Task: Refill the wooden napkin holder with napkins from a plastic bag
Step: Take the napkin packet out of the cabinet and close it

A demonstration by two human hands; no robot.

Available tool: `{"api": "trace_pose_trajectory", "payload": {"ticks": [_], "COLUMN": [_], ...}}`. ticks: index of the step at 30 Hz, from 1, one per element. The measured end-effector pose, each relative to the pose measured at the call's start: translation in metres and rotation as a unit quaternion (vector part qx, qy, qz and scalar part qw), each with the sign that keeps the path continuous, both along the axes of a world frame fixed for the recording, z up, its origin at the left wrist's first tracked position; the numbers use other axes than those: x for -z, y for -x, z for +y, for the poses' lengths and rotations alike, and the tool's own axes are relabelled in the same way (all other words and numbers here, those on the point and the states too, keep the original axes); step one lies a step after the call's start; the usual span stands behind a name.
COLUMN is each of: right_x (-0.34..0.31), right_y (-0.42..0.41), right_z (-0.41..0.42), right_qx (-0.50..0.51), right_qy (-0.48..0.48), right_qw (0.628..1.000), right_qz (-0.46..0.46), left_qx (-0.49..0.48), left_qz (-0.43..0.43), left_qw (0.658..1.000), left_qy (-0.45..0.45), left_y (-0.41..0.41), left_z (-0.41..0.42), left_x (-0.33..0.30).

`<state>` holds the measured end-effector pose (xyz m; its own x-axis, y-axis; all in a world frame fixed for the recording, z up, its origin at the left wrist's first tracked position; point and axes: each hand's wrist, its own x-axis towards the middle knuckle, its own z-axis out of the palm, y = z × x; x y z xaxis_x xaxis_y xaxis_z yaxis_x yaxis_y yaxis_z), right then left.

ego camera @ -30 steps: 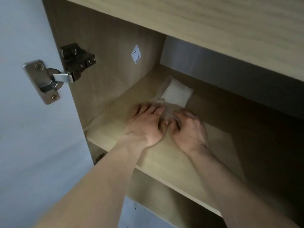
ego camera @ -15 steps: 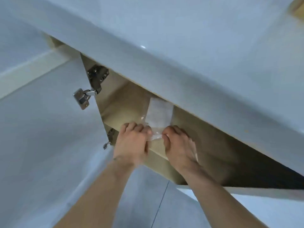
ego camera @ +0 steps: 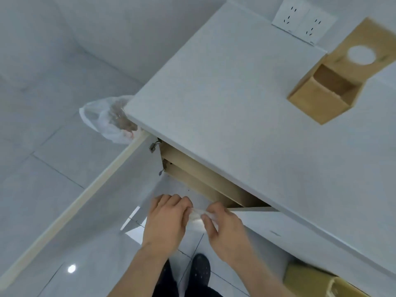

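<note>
The wooden napkin holder point(ego camera: 325, 91) stands open on the white countertop point(ego camera: 235, 108) at the far right, its lid with a round hole tipped back; its inside looks bare. Below the counter's front edge, my left hand point(ego camera: 166, 219) and my right hand point(ego camera: 225, 228) both pinch the clear plastic bag of napkins point(ego camera: 198, 215) between them. Most of the bag is hidden by my fingers.
The cabinet point(ego camera: 205, 181) under the counter is open, its door point(ego camera: 90, 200) swung out to the left. A bin lined with a white plastic bag point(ego camera: 109, 123) stands beside the counter's corner. A wall socket point(ego camera: 304, 20) sits behind the holder. My shoes point(ego camera: 200, 269) are on the tiled floor.
Both hands have drawn the bag off the cabinet shelf and out in front of the cabinet. The view has risen, so the countertop and napkin holder now show.
</note>
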<state>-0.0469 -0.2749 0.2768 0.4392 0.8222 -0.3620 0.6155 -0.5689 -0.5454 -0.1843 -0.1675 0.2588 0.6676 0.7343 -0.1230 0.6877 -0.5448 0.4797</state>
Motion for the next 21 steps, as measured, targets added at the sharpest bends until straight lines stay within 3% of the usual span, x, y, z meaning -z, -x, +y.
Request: {"api": "trace_pose_trajectory", "payload": {"ticks": [4,12,21], "right_x": [-0.062,-0.146,-0.189], "right_y": [0.021,0.046,0.072], "right_z": [0.001,0.05,0.109], "right_qx": [-0.019,-0.051,-0.084], "right_qy": [-0.004,-0.056,-0.067], "right_qw": [1.0,0.989,0.985], "right_qz": [0.006,-0.129,-0.133], "left_qx": [-0.006,-0.048,-0.201], "left_qz": [-0.008,-0.051,-0.057], "left_qw": [1.0,0.997,0.977], "left_qy": [0.015,0.013,-0.041], "left_y": [0.025,0.068,0.129], "left_z": [0.003,0.038,0.088], "left_x": [-0.062,-0.146,-0.164]}}
